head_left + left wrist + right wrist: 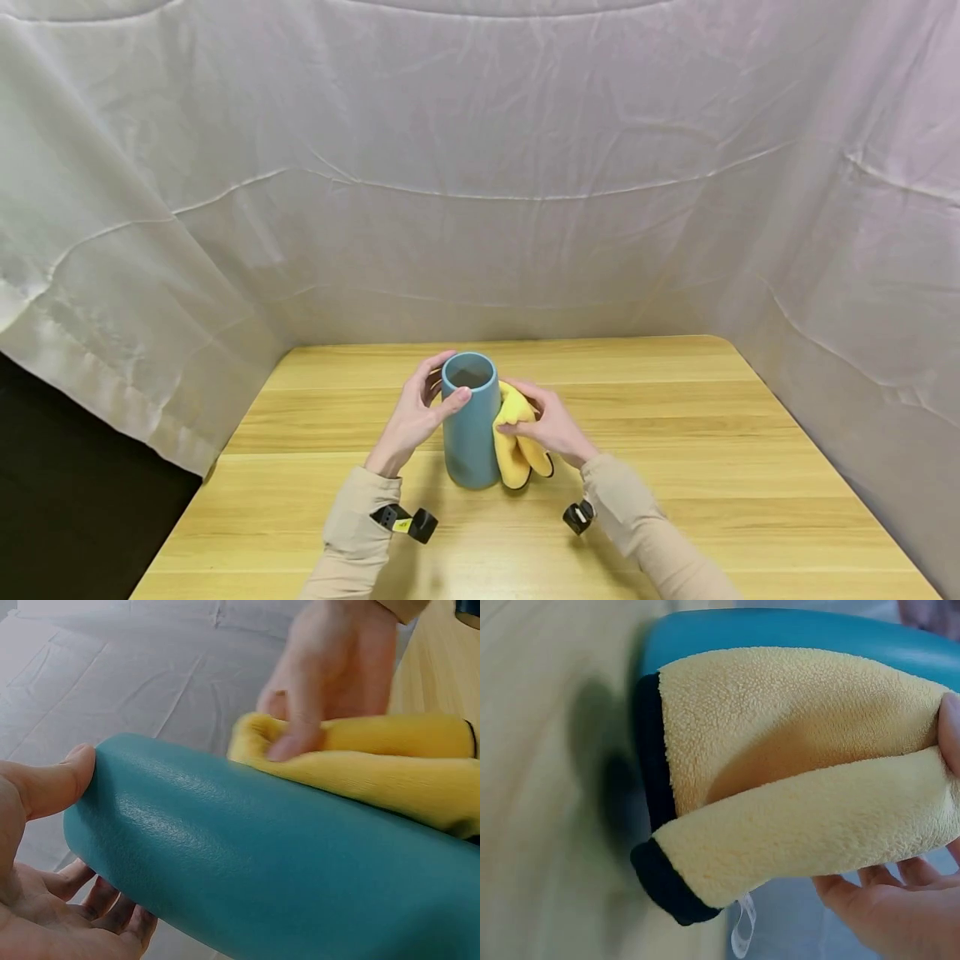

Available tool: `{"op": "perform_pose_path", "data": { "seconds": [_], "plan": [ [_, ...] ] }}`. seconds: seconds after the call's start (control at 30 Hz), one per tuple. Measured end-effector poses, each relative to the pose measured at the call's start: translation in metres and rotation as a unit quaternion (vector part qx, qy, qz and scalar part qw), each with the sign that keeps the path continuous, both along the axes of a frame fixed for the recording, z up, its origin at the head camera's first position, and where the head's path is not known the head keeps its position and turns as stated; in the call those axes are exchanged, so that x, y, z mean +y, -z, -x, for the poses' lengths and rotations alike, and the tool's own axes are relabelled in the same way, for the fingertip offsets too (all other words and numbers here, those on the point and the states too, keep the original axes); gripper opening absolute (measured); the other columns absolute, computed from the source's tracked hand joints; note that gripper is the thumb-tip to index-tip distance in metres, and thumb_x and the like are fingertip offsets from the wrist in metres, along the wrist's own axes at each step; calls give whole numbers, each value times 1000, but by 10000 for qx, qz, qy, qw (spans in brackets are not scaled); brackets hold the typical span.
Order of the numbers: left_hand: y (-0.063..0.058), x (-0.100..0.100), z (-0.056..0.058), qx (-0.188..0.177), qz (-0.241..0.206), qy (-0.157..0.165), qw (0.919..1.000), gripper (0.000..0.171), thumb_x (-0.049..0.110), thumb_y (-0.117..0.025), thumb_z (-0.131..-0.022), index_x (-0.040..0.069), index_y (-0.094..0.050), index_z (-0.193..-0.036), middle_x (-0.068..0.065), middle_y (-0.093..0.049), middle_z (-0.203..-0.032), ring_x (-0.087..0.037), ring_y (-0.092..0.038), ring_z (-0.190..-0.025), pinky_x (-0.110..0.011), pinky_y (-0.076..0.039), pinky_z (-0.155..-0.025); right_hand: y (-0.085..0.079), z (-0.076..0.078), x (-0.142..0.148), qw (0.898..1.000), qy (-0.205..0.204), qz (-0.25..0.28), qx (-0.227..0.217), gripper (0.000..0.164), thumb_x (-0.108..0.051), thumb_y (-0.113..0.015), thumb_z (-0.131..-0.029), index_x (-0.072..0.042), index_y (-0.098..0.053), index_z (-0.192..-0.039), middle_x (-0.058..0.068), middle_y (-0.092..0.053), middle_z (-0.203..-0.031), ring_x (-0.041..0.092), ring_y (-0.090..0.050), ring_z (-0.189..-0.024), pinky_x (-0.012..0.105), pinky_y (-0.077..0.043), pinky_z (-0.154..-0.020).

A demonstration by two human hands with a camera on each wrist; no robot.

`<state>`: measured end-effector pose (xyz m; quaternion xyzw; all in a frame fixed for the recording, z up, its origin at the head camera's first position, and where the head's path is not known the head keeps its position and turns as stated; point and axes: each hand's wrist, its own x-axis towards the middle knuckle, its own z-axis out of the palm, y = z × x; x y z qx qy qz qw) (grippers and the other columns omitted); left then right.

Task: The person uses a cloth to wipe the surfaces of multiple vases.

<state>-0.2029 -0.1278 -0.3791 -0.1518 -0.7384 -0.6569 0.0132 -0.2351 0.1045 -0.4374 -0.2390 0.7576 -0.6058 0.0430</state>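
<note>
A tall blue-green vase (pixel 471 442) with an open round top stands over the middle of the wooden table. My left hand (pixel 415 417) grips it near the rim, thumb on the near side and fingers curled round the far left side. Bunched in my right hand (pixel 553 423) is a yellow cloth (pixel 513 454) with dark edging, held against the vase's right side. In the left wrist view the cloth (pixel 375 769) lies along the vase wall (pixel 247 855). The right wrist view shows the cloth (pixel 802 817) folded over, its dark hem hanging toward the table.
The wooden table (pixel 697 433) extends around both forearms. Pale grey curtains (pixel 495 250) enclose its back and sides. A black area (pixel 75 483) shows at the lower left. Each wrist carries a small black camera (pixel 422 525).
</note>
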Motion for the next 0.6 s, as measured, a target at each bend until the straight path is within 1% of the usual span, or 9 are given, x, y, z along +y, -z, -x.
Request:
{"op": "perform_pose_path", "data": {
  "seconds": [0.1, 0.17, 0.27, 0.33, 0.47, 0.6],
  "plan": [
    [0, 0, 0, -8, 17, -8, 10000, 66, 7, -71, -92, 4, -40, -150, -18, -44, -152, -36, -40, -146, -51, -22, -129, 10, 1, 1, 9999, -2, -57, -112, 70, -9, -81, -82, -10, -53, -146, 17, -57, -144, 20, -59, -116, 30, -53, -96],
    [1, 0, 0, 37, 38, -3, 10000, 66, 7, -71, -92, 4, -40, -150, -18, -45, -151, -36, -40, -145, -51, -23, -128, 13, 1, 2, 9999, -15, -48, -149, 70, -9, -81, -83, -11, -53, -146, 17, -56, -145, 21, -59, -117, 30, -53, -96],
    [1, -1, 0, 190, 129, -26, 9997, 64, 8, -71, -92, 4, -41, -149, -18, -46, -150, -37, -41, -144, -53, -25, -127, 16, 2, 2, 9999, -36, -33, -150, 70, -9, -81, -83, -12, -53, -147, 16, -56, -146, 22, -59, -118, 30, -53, -97],
    [1, -1, 0, 325, 263, -100, 9991, 63, 9, -71, -92, 4, -43, -149, -18, -47, -150, -36, -42, -143, -54, -28, -126, 16, 2, 2, 9999, -53, -7, -161, 70, -9, -81, -83, -12, -52, -147, 16, -55, -147, 22, -58, -119, 30, -53, -97],
    [-1, 0, -5, 542, 570, -419, 9960, 64, 13, -73, -91, 6, -45, -149, -17, -49, -149, -35, -45, -140, -56, -36, -121, 15, 2, 2, 9998, -72, 19, -159, 70, -9, -81, -83, -11, -52, -147, 16, -54, -148, 23, -58, -120, 27, -53, -97],
    [-4, 4, -11, 679, 786, -810, 9913, 65, 19, -78, -88, 8, -50, -145, -16, -53, -145, -34, -52, -132, -56, -46, -111, 16, 2, 3, 9998, -66, 13, -173, 70, -9, -81, -83, -12, -52, -147, 16, -53, -148, 22, -58, -120, 26, -54, -95]
  ]
}}
